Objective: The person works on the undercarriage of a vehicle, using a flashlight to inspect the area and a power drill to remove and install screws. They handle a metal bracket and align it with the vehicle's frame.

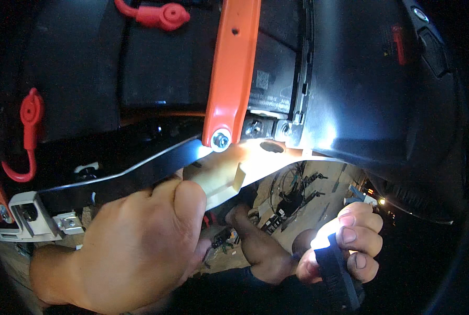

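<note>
My left hand (140,241) is closed around a pale, channel-shaped plastic strip (221,190) with a small upright tab at its end. The strip lies under the lower end of an orange metal bar (232,73), just below its bolt (221,139). My fingers hide the rest of the strip, so I cannot tell whether it is fixed to anything. Lower right, my right hand (358,236) grips a small black flashlight (338,275). It is lit, and a bright patch falls on the orange bracket (260,157) beside the strip.
Black panels (365,94) and red rubber-like hooked straps (32,113) surround the work. A light-grey bracket (29,218) with a metal clip (69,223) sits at lower left. Below, my bare leg (263,244) and a bicycle-like wheel (287,184) show against the floor.
</note>
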`<action>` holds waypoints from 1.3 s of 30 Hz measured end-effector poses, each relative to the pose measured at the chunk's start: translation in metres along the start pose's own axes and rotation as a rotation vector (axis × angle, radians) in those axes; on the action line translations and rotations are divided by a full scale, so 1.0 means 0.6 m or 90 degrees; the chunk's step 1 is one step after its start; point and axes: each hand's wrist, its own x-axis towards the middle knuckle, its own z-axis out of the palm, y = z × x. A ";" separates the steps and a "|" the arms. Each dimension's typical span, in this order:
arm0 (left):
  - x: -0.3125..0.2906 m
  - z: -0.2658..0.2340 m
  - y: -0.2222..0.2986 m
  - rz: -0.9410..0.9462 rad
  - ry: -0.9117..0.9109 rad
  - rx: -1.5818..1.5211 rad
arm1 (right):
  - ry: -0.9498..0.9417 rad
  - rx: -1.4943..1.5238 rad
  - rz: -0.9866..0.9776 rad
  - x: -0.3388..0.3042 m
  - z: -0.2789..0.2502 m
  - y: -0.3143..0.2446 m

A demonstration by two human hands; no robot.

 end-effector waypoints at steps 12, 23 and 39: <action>0.005 -0.018 -0.003 0.036 -0.055 -0.056 | 0.053 0.150 0.081 -0.001 0.033 0.011; 0.008 -0.013 -0.013 0.051 -0.039 -0.075 | -0.178 0.072 0.039 0.016 0.046 0.043; -0.005 -0.018 -0.011 0.106 0.039 0.020 | -0.054 -0.121 0.133 -0.009 0.064 -0.004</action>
